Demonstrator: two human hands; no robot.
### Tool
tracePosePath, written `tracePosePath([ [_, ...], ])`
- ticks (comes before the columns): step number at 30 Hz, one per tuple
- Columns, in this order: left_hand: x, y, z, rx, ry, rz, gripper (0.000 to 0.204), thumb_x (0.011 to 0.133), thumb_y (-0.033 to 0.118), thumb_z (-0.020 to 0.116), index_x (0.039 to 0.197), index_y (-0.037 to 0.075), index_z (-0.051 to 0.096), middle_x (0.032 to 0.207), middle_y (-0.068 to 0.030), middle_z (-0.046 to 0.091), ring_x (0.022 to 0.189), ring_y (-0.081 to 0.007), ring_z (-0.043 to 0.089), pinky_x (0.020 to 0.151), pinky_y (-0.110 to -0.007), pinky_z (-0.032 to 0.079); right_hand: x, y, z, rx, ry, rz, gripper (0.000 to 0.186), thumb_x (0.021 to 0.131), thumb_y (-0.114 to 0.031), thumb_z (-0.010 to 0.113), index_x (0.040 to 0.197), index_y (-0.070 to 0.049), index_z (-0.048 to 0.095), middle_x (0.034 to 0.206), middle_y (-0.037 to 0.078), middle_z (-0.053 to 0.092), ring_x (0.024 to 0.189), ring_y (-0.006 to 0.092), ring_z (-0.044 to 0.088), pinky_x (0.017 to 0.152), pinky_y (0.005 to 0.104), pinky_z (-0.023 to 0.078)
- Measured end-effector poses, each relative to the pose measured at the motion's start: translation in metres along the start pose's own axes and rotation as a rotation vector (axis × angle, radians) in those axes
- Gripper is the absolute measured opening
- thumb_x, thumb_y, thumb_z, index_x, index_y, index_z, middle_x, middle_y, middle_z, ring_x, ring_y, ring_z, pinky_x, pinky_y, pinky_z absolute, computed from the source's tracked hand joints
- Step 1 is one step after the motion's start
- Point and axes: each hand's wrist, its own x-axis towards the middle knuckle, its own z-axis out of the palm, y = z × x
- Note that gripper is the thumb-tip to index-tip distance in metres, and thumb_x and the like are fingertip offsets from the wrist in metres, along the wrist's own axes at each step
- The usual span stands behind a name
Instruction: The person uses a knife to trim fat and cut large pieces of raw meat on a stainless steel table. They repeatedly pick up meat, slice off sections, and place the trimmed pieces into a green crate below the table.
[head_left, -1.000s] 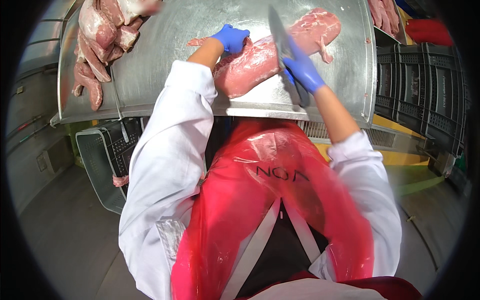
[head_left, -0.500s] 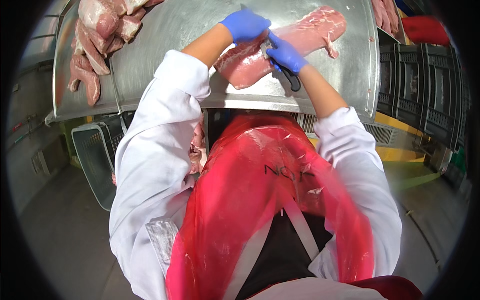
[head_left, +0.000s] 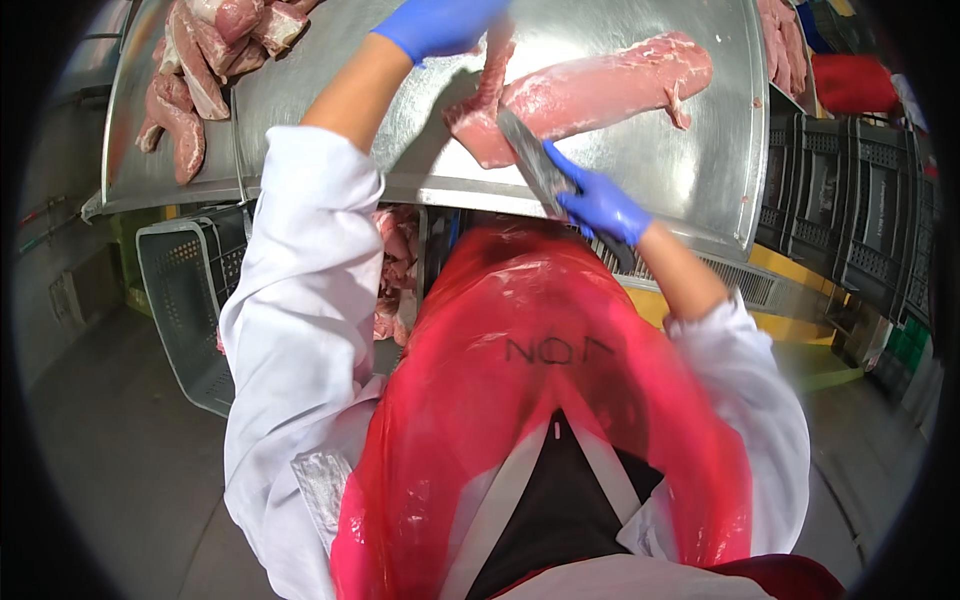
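Left hand point(head_left: 445, 25) has drawn away from the right hand point(head_left: 606, 205), its grip closed on a strip point(head_left: 494, 72) rising from the pork loin point(head_left: 612, 88), which lies on the counter point(head_left: 680, 170) beyond the knife point(head_left: 538, 160) clasped in the right grip.

Long pink meat slab point(head_left: 610, 90) lies flat, left-end strip point(head_left: 494, 68) raised; knife point(head_left: 539, 168) slants over its near edge

Dark slatted crates point(head_left: 845, 195) stand rightmost near a red object point(head_left: 855, 83), a grey perforated crate point(head_left: 185, 300) left.
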Motion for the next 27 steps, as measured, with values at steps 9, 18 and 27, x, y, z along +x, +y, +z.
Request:
tracePosePath([
  [9,-0.056,-0.013,-0.057,-0.044,0.139,-0.032,0.017,0.089,0.006,0.058,0.106,0.006,0.064,0.103,-0.0167,0.071,0.094,-0.0390,0.067,0.081,-0.044,0.053,0.007,-0.046,0.021,0.230,-0.184,0.052,0.077,0.097,-0.015,0.051,0.164,-0.028,0.015,0.088,0.013,0.067,0.062,0.0167,0.064,0.059,0.0312,0.055],
  [18,-0.233,0.074,-0.186,0.164,0.175,-0.360,0.031,0.099,-0.001,0.053,0.129,-0.003,0.058,0.122,-0.0176,0.064,0.121,-0.0306,0.059,0.101,-0.039,0.046,0.072,-0.092,0.052,0.244,-0.343,-0.214,0.077,0.096,-0.012,0.049,0.164,-0.025,0.015,0.074,0.009,0.063,0.048,0.0144,0.052,0.051,0.0292,0.050],
  [27,-0.371,0.094,-0.078,-0.054,-0.713,-1.147,0.043,0.090,0.019,0.066,0.127,-0.001,0.057,0.121,-0.0253,0.065,0.116,-0.0430,0.061,0.099,-0.045,0.049,0.006,0.135,-0.225,0.005,0.658,0.173,0.067,0.097,-0.027,0.054,0.159,-0.030,0.031,0.101,0.019,0.071,0.072,0.0200,0.066,0.068,0.0350,0.055],
])
